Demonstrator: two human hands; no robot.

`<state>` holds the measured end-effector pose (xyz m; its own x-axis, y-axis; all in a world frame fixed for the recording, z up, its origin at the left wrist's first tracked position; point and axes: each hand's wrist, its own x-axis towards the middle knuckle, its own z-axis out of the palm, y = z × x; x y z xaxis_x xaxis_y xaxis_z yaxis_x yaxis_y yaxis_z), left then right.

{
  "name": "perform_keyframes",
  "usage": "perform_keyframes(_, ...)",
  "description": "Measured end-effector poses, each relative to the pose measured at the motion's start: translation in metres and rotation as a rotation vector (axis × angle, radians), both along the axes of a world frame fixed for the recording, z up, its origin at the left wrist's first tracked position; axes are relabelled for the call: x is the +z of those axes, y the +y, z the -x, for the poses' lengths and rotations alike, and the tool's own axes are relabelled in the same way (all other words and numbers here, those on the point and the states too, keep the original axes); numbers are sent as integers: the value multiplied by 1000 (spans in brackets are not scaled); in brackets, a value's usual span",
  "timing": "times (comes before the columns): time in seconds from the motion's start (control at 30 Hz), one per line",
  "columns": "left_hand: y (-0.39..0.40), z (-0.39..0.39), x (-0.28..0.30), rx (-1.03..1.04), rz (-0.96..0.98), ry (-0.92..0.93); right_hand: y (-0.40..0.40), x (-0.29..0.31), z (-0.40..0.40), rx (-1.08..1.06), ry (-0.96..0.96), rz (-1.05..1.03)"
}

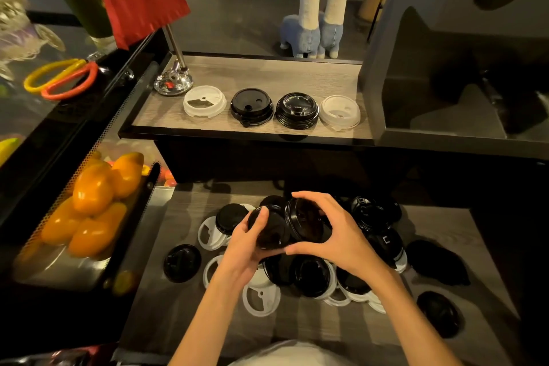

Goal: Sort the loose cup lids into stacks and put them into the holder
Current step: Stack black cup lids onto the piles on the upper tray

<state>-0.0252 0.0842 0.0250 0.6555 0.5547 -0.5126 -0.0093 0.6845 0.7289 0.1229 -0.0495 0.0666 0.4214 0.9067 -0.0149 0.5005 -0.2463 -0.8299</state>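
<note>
A heap of loose black and white cup lids covers the lower wooden counter. Above the heap, my left hand grips a black lid from the left. My right hand grips a second black lid, tilted on edge right beside the first. On the upper shelf stand four short stacks in a row: a white stack, a black stack, another black stack and a white stack. No lid holder is clearly in view.
A glass display case with yellow fruit stands at the left. A chrome flag base with a red flag sits at the shelf's left end. Scissors with yellow and orange handles lie on the case top. A dark machine body rises at the right.
</note>
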Motion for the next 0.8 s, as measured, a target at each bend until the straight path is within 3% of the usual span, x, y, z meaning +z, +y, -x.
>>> perform_keyframes(0.33,-1,8,14,-61,26,-68,0,7,-9,-28,30,-7)
perform_keyframes(0.57,-1,6,20,50,172,-125,3,16,-10,123,-25,39)
perform_keyframes(0.8,-8,1,23,-34,192,-98,20,16,-7,280,-48,107)
